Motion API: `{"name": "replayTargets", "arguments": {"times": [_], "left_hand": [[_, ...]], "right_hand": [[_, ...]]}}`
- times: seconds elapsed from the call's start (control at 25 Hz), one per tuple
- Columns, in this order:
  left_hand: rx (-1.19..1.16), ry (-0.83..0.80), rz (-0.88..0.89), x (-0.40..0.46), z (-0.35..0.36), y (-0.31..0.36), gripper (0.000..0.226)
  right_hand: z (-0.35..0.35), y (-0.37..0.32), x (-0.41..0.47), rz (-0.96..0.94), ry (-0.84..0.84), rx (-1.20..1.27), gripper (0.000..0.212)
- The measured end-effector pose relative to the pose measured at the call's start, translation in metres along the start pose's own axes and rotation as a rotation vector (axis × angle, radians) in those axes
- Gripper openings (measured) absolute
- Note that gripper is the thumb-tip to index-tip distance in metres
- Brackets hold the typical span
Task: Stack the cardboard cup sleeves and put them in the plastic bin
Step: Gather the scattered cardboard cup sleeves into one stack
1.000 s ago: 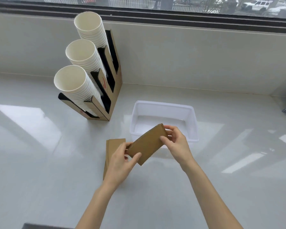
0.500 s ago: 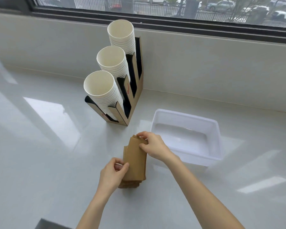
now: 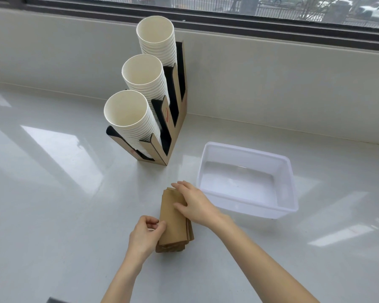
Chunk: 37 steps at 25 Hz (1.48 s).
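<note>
- The cardboard cup sleeves (image 3: 173, 219) lie gathered in one flat pile on the white counter (image 3: 53, 193), so I judge the stacking almost done; the edges at the near end are stepped, not yet flush.
- The plastic bin (image 3: 291, 186) looks bare inside, so moving the pile into it is the part left to do.
- My right hand (image 3: 195, 204) lies palm-down on top of the pile, fingers spread flat across its far half, pressing rather than pinching.
- My left hand (image 3: 146, 234) sits at the pile's near left corner, fingers curled loosely against the long edge; I cannot tell whether it truly clasps the sleeves or only nudges them square.
- From my left hand the pile is at about two o'clock, touching; from my right hand it sits directly beneath and runs back toward seven o'clock.
- The bin stands just beside the pile at about two o'clock, not touching it, with its near left corner close to my right wrist.
- The cup holder (image 3: 169, 127) with its three columns of paper cups (image 3: 127, 112) stands at eleven o'clock from the pile, apart from everything I need.
</note>
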<state>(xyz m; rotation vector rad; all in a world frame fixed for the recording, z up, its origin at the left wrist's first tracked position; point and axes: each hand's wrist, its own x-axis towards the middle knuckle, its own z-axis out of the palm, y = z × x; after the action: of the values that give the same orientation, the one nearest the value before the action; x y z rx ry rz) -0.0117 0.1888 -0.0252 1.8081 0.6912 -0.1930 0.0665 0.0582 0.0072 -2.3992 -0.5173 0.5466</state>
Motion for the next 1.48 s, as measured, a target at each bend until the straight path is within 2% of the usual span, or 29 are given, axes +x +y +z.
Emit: {"name": "replayTargets", "arguments": {"times": [0.12,0.28,0.32,0.48,0.6,0.8,1.0,1.08,1.2,1.28,1.36,1.48], "left_hand": [[0.000,-0.024,-0.013,0.000,0.000,0.000,0.016],[0.012,-0.061,-0.060,0.003,-0.001,-0.001,0.034],[0.009,-0.084,-0.082,0.004,-0.001,-0.002,0.040],[-0.082,-0.169,-0.177,0.006,-0.004,-0.001,0.053],[-0.149,-0.212,-0.230,0.008,-0.006,0.000,0.049],[-0.169,-0.307,-0.266,0.013,-0.010,0.002,0.035],[-0.201,-0.350,-0.232,0.011,-0.003,0.001,0.031],[-0.220,-0.354,-0.216,0.010,0.000,-0.001,0.038],[-0.228,-0.331,-0.220,0.009,0.002,-0.006,0.080],[-0.204,-0.323,-0.218,0.007,0.003,-0.007,0.096],[-0.204,-0.294,-0.204,0.003,0.005,-0.006,0.095],[-0.183,-0.208,-0.152,-0.004,0.007,-0.005,0.079]], "right_hand": [[-0.006,0.003,-0.015,-0.022,0.034,0.037,0.048],[0.005,0.014,-0.035,0.082,0.218,0.196,0.029],[0.011,0.016,-0.037,0.147,0.213,0.245,0.031],[0.027,0.021,-0.034,0.457,0.010,0.576,0.056],[0.026,0.022,-0.030,0.544,-0.042,0.744,0.062],[0.031,0.024,-0.034,0.542,-0.014,0.981,0.056],[0.035,0.027,-0.039,0.484,-0.012,1.009,0.044],[0.037,0.030,-0.042,0.458,-0.025,1.038,0.041],[0.039,0.029,-0.046,0.412,-0.063,1.101,0.031],[0.039,0.026,-0.046,0.375,-0.078,1.082,0.031],[0.039,0.024,-0.047,0.362,-0.078,1.068,0.035],[0.041,0.023,-0.050,0.346,-0.082,1.108,0.029]]}}
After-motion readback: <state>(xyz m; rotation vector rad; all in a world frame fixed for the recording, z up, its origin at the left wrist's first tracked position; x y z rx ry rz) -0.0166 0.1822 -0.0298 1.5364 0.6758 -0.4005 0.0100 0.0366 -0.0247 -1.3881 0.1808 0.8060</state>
